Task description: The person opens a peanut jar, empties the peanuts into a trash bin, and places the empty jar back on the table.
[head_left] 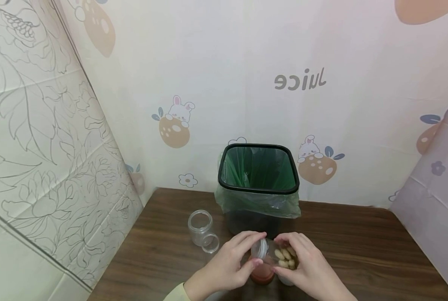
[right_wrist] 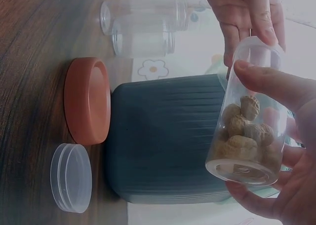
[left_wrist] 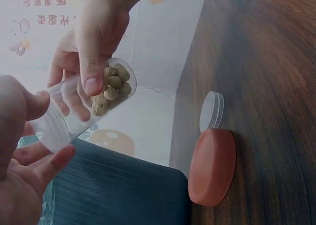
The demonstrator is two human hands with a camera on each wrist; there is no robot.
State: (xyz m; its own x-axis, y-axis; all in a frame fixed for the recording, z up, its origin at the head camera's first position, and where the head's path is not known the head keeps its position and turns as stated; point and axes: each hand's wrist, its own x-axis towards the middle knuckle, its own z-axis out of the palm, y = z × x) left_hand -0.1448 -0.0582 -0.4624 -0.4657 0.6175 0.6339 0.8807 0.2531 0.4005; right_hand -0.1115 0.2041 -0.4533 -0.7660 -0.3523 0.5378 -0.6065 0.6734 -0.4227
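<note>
A clear plastic jar with several unshelled peanuts at its base end is held tilted between both hands above the table. My left hand grips the ridged mouth end between thumb and fingers; whether a lid is on that end, I cannot tell. Around the base half, my right hand curls its fingers and thumb. Beneath the jar, a round terracotta-coloured dish rests on the table. Beside this dish lies a translucent screw lid, mostly covered by my right hand in the head view.
A dark bin with a green liner stands just behind the hands, its black rim uppermost. Two clear jars stand together left of it. A patterned curtain backs the brown wooden table.
</note>
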